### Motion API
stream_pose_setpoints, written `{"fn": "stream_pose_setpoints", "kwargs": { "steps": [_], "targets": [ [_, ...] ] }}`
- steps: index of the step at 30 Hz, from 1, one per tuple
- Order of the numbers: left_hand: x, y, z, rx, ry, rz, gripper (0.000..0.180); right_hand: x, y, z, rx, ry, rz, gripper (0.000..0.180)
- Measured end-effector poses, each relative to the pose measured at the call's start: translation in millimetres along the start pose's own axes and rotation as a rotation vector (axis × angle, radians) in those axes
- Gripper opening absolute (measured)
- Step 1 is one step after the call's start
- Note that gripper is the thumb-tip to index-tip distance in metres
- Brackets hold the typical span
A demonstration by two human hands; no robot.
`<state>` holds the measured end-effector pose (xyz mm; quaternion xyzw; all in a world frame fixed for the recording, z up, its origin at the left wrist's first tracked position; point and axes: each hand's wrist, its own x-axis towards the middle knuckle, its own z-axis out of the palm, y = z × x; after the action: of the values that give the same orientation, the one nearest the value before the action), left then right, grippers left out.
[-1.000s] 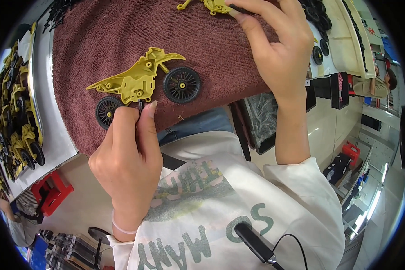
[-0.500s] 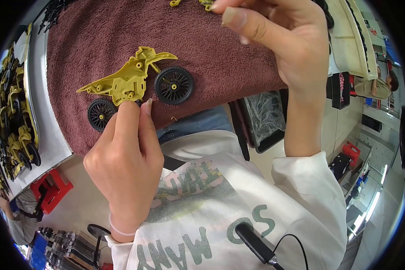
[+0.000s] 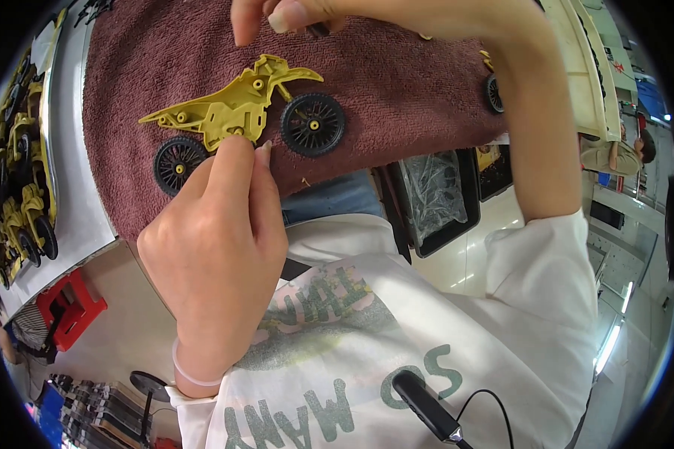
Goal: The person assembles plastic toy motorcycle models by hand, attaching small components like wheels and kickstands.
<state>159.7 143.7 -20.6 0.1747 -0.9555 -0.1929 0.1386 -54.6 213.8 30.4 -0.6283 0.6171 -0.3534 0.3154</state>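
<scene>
Maroon towel (image 3: 397, 82) covers the counter; yellow motorbike frame (image 3: 228, 108) lies there, left hand (image 3: 217, 247) pinching its lower edge, right hand (image 3: 337, 13) above pinching a small dark part.

The left hand (image 3: 217, 247) rises from the lower edge with its back toward the camera, wrist low and forearm hidden below; its fingers are drawn together, thumb and forefinger tips (image 3: 240, 146) pressed side by side and pointing up and away; the right hand (image 3: 352, 15) sits at the top edge, largely cropped, fingers curled inward with 1 fingernail showing; its bare forearm (image 3: 535, 135) slopes down to the right, ending in a short white sleeve.
</scene>
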Motion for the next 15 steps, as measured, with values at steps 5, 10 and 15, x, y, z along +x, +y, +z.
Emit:
{"fn": "stream_pose_setpoints", "kwargs": {
  "steps": [5, 10, 15],
  "targets": [
    [0, 0, 0, -0.036, -0.005, -0.028, 0.013, 32, -21, -3, -0.256, -0.291, 0.401, 0.020],
    [0, -2, 1, -0.057, -0.006, -0.041, 0.013, 54, 2, -10, -0.106, -0.526, 0.370, 0.027],
    [2, -2, -1, -0.063, -0.032, -0.036, 0.014, 66, 11, -16, -0.035, -0.649, 0.358, 0.026]
  ]
}}
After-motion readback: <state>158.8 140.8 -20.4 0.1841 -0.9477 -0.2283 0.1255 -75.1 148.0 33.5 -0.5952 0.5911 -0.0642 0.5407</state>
